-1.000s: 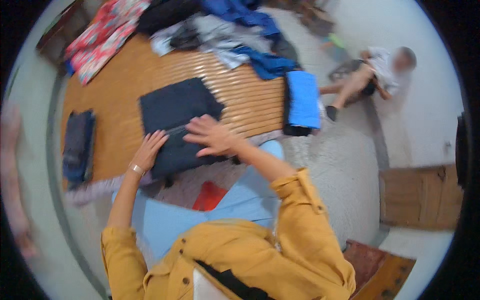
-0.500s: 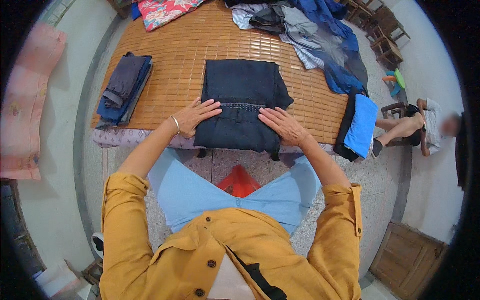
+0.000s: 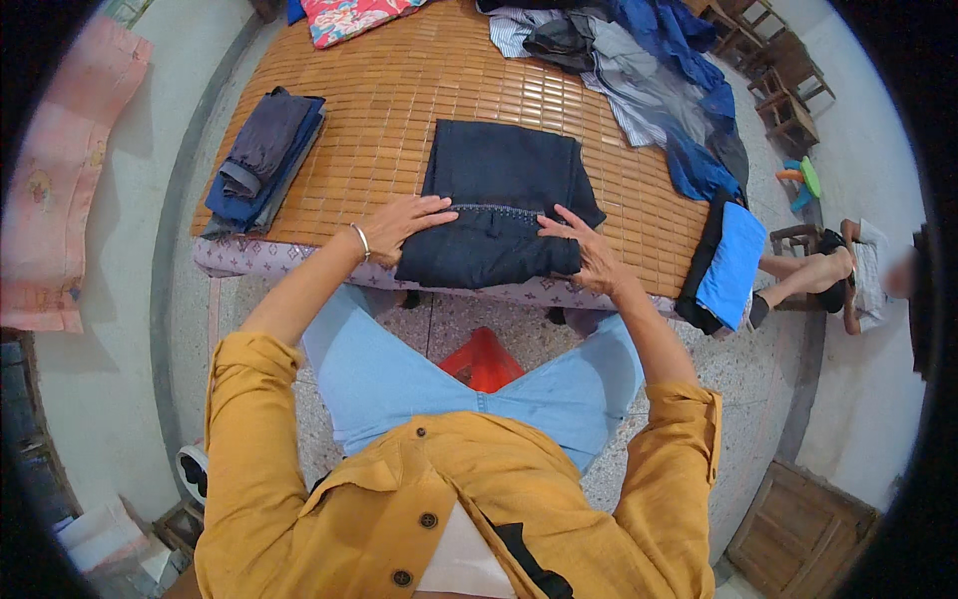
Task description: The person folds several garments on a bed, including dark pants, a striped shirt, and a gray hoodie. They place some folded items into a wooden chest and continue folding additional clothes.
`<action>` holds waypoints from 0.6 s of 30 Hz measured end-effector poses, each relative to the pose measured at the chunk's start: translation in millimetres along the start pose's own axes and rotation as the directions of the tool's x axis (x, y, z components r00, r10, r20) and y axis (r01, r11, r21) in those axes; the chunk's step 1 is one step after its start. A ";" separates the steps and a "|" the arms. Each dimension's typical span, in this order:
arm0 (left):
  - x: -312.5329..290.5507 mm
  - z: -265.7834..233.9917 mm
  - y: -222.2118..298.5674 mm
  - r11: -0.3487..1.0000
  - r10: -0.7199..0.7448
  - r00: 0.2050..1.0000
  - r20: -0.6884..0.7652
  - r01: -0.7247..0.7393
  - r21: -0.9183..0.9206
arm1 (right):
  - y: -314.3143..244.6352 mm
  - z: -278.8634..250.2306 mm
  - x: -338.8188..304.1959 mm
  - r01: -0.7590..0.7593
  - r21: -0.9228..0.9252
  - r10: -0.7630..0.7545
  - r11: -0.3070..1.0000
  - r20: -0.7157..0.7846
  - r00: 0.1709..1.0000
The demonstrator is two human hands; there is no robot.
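Observation:
A folded pair of black trousers [image 3: 504, 165] lies on the bamboo mat in front of me, with a studded band across it. My left hand [image 3: 404, 228] grips its near left side, fingers stretched over the cloth and thumb out of sight. At the near right side my right hand [image 3: 587, 252] holds the fabric, fingers on top and the rest of the hand round the edge. Between my hands the near part of the trousers bulges slightly along the edge of the mat.
Folded dark clothes [image 3: 264, 150] are stacked at the left. A blue and black folded garment [image 3: 728, 265] lies at the right corner. Loose clothes [image 3: 649, 85] pile up at the far right of the bamboo mat [image 3: 369, 130], with floral cloth [image 3: 359, 15] behind. A person [image 3: 863, 265] sits at the right.
My hands have gone from lying flat on the trousers to holding their near sides. The near edge has been drawn up a little. The view has shifted slightly.

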State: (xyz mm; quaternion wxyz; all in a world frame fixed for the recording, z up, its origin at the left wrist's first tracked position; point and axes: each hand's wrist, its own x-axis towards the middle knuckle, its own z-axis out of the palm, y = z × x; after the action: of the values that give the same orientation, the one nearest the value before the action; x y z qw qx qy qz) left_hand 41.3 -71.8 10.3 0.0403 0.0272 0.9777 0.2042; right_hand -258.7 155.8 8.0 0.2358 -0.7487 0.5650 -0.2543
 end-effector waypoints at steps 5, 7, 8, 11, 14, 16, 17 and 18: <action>-12.9 7.0 10.5 0.952 -0.037 0.998 -0.050 0.020 -0.307 | -43.7 -7.7 -17.5 -0.330 0.345 0.360 0.879 -0.023 0.933; -12.5 10.7 12.1 0.634 -0.232 0.973 0.007 0.157 -0.757 | -37.1 2.0 -27.7 -0.341 0.528 0.470 0.778 -0.127 0.874; -8.6 19.7 8.0 0.213 -0.344 0.929 0.135 0.217 -0.953 | -10.3 11.9 -37.4 -0.454 0.416 0.539 0.788 -0.112 0.835; 13.4 1.1 17.8 -0.035 -0.564 0.776 0.282 0.319 -0.947 | -29.7 1.9 -2.7 -0.298 0.775 0.672 0.557 -0.210 0.710; 41.0 -9.3 3.4 -0.187 -0.716 0.552 0.428 0.438 -0.879 | -29.5 -13.4 31.7 -0.336 0.854 0.812 0.398 -0.158 0.561; 51.8 9.0 -12.0 -0.316 -0.734 0.590 0.337 0.142 -0.938 | -11.5 -17.6 41.6 -0.378 0.876 0.861 0.301 -0.079 0.502; 55.3 14.1 -17.1 -0.369 -0.748 0.598 0.289 -0.013 -0.929 | -4.6 -17.1 42.4 -0.426 0.839 0.856 0.338 -0.085 0.510; 57.3 13.6 -15.7 -0.375 -0.755 0.583 0.301 -0.006 -0.927 | -0.4 -15.8 43.7 -0.473 0.800 0.852 0.370 -0.088 0.517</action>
State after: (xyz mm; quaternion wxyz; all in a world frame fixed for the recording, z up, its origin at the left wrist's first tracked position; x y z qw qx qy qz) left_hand -15.0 -76.8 -12.4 -0.1347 -0.4377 0.3551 0.8150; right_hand -258.4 112.6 25.2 0.4273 -0.1995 0.7253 -0.5015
